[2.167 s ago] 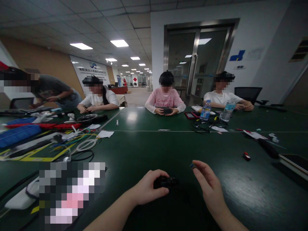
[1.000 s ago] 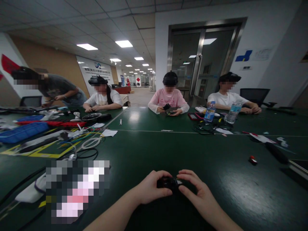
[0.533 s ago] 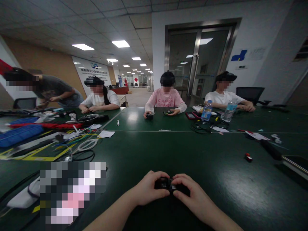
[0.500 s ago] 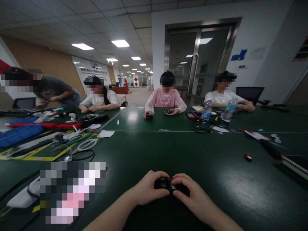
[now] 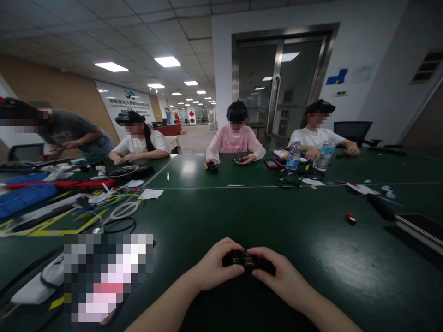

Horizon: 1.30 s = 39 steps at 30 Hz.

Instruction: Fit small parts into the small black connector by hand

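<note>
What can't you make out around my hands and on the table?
In the head view:
- Black object: its ends are covered by your left hand and right hand, and it is too dark to identify.
- Blurred patch: pixel blocks hide what lies there.
- Blue bin: cut off by the left edge.
- Small red item: too small to identify.

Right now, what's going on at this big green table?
The person's left hand and right hand are holding a small dark thing between their fingertips, at the near side of the green table. It's too dark to tell what it is. Across the table, someone in a pink top has one hand on a black block. A little red thing lies off to the right, with nobody touching it.
</note>
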Each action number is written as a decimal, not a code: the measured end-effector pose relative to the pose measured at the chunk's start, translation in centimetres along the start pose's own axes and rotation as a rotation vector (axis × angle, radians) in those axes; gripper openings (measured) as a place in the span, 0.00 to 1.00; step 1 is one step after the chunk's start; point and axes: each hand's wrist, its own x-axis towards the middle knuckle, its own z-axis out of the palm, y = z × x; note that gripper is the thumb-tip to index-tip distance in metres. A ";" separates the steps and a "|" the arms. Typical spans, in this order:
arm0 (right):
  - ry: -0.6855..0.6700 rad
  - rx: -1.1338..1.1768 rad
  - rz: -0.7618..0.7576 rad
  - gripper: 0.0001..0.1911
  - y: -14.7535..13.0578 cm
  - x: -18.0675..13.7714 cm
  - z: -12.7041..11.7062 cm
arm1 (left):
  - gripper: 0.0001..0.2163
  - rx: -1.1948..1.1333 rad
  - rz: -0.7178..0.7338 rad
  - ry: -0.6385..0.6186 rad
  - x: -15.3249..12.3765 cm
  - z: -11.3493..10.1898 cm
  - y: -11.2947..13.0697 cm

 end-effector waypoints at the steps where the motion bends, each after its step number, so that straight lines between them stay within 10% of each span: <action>1: 0.000 0.001 0.002 0.18 0.0 0.0 0.0 | 0.16 0.021 0.014 -0.003 0.0 0.0 0.0; 39: -0.089 -0.333 -0.033 0.14 0.3 0.0 -0.1 | 0.12 0.328 -0.018 0.011 0.2 0.4 0.7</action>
